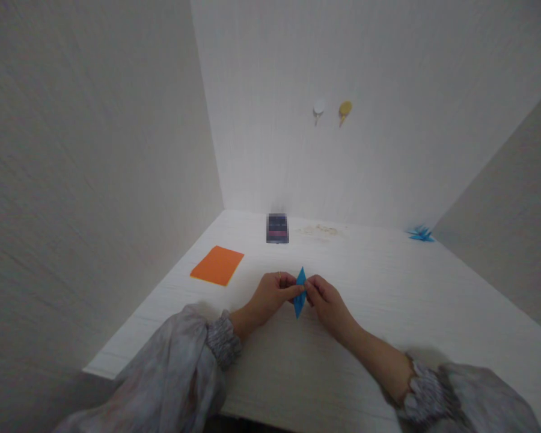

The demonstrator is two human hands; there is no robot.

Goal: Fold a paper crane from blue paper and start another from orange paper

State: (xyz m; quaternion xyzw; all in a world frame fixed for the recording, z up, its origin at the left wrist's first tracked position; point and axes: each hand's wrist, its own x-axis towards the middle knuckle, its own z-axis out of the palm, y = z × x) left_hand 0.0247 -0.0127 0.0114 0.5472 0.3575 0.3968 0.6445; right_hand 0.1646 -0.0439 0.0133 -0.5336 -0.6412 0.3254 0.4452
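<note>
A small piece of folded blue paper [300, 305], narrow and pointed at both ends, is held upright between my two hands. My left hand [273, 294] pinches it from the left, with the thumb lying across its front and a ring on one finger. From the right, my right hand [327, 300] grips its edge between thumb and fingers. The fingers behind the paper are partly hidden.
Orange square paper [217, 266] lies on the white table [369, 270] to the left. A dark blurred rectangular object [277, 228] stands near the back wall. Folded blue paper pieces [421, 233] sit in the back right corner. White [318, 111] and yellow [345, 109] hooks are on the wall.
</note>
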